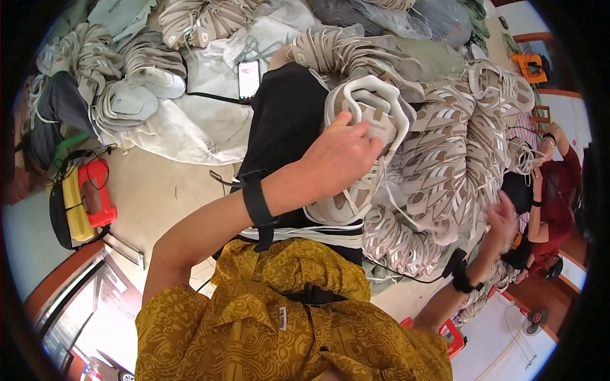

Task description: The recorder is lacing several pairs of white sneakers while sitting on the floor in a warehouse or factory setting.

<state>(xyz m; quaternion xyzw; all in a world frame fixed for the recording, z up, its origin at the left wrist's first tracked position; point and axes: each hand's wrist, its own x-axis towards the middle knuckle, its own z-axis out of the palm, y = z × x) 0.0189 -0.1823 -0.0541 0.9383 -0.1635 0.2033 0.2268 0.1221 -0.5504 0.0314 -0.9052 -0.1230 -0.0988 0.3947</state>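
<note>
A beige and white sneaker (346, 206) rests on my black-covered lap (279, 108), its padded opening toward the far side. My left hand (346, 152) is closed on the shoe's tongue, with the thumb and fingers near its top edge. From the eyelets a loose white shoelace (395, 202) trails to the right. My right hand (502, 219) is raised away from the shoe on the right, smeared by motion; whether it holds the lace end I cannot tell. Between the shoe and my yellow patterned top lies a bundle of white laces (302, 236).
Rows of similar shoe uppers (445, 159) are heaped close on the right, with more stacks (143, 66) at the far left. A lit phone (249, 80) lies on white cloth (190, 130). Left stands a red and yellow stool-like item (95, 190). A co-worker in red (559, 197) sits at right.
</note>
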